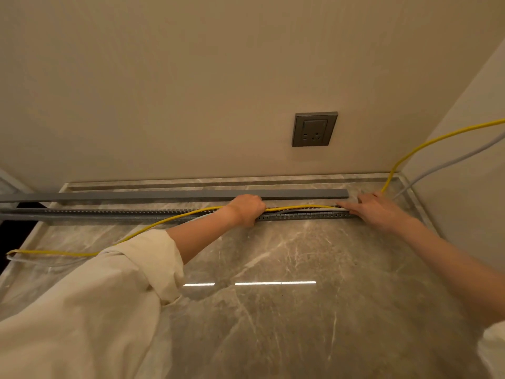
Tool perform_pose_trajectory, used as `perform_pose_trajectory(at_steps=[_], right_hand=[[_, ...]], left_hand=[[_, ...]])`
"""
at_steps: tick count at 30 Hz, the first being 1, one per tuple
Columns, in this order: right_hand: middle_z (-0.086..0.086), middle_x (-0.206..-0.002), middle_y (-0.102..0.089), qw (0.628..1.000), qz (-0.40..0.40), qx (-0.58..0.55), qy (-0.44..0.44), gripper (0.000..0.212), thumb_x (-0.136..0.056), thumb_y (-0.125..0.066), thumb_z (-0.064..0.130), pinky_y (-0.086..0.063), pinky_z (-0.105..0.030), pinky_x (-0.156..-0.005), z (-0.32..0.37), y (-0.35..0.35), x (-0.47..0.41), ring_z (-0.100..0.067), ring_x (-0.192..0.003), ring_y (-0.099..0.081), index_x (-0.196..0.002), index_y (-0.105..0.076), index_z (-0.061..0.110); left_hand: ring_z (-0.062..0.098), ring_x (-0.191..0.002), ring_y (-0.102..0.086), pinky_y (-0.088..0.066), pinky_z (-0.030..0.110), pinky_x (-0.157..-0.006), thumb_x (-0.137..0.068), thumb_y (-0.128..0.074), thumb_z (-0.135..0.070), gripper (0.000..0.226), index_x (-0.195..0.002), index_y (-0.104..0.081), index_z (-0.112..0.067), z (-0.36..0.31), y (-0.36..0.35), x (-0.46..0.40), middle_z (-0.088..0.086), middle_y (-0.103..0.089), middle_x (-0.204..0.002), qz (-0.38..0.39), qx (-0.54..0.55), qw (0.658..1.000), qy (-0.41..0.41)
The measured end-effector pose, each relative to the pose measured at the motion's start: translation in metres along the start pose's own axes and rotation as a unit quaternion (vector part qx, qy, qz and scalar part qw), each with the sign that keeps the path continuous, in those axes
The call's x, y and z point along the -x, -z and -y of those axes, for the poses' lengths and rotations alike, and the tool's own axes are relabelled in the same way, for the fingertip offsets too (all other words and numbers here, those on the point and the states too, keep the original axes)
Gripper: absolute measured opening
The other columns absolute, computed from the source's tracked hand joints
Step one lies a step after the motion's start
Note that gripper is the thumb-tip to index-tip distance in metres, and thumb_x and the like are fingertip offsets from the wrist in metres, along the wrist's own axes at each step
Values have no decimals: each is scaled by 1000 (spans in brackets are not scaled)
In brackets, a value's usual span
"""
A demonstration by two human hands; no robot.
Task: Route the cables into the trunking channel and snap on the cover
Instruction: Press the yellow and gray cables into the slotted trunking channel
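A long grey slotted trunking channel [123,213] lies across the far side of the marble counter [287,269]. Its flat grey cover [175,195] rests just behind it, parallel. A yellow cable [297,207] and a pale grey cable [287,212] run along the channel's right part. My left hand [247,209] is closed over the channel near its middle, gripping the yellow cable there. My right hand [378,210] lies flat on the channel's right end, fingers pointing left and pressing the cables down. Left of my left hand the yellow cable leaves the channel and trails over the counter.
A grey wall socket [314,129] sits on the beige back wall above the channel's right half. The yellow and grey cables rise along the right side wall [464,138]. The counter drops off at the left edge [11,231]. A raised marble lip [218,181] runs along the back.
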State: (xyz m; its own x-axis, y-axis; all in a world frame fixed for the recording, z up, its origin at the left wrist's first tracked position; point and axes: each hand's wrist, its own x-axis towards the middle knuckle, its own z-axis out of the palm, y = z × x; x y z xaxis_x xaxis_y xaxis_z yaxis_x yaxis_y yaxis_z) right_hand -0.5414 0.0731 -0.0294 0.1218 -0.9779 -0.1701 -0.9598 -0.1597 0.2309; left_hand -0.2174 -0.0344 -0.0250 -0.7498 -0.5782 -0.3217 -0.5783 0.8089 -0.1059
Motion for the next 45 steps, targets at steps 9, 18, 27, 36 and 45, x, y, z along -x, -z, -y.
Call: perform_pose_trajectory(at_steps=[9,18,27,36,45], right_hand=[[-5,-107,-62,998,-3,47,34,42,-102,-31,34,-35,-29,-79,1,9,-3,-22,-98,-58,-144,-33,38],[0,-103,-68,995,-28,99,-4,37,-98,-35,46,-33,-30,-90,-7,-5,0,-21,-97,-62,-122,-53,25],[1,-105,-66,983,0,182,29,17,-95,-47,27,-26,-32,-106,-43,6,8,-21,-107,-55,-108,-56,20],[5,-104,-63,975,56,214,-3,27,-98,-36,38,-32,-30,-94,-53,13,7,-17,-106,-57,-109,-58,28],[1,-107,-70,960,102,259,-17,24,-90,-45,17,-35,-33,-91,-41,12,2,-20,-103,-62,-101,-66,21]], left_hand=[[32,-97,-60,-49,40,-73,-93,-51,-31,36,-124,-50,-12,-50,27,-50,16,-60,-111,-41,51,993,-98],[35,-83,-63,-40,36,-61,-87,-48,0,14,-89,-63,1,-88,38,-72,20,-67,-91,-82,2,991,-103],[33,-80,-64,-39,34,-60,-90,-49,-7,17,-90,-66,-1,-83,28,-73,17,-68,-92,-92,-3,988,-124],[34,-82,-63,-44,36,-62,-88,-53,-13,18,-89,-66,-1,-82,38,-79,18,-68,-92,-79,9,989,-125],[35,-85,-65,-46,39,-61,-90,-49,-7,16,-98,-61,-3,-99,42,-93,18,-68,-96,-87,-28,988,-127]])
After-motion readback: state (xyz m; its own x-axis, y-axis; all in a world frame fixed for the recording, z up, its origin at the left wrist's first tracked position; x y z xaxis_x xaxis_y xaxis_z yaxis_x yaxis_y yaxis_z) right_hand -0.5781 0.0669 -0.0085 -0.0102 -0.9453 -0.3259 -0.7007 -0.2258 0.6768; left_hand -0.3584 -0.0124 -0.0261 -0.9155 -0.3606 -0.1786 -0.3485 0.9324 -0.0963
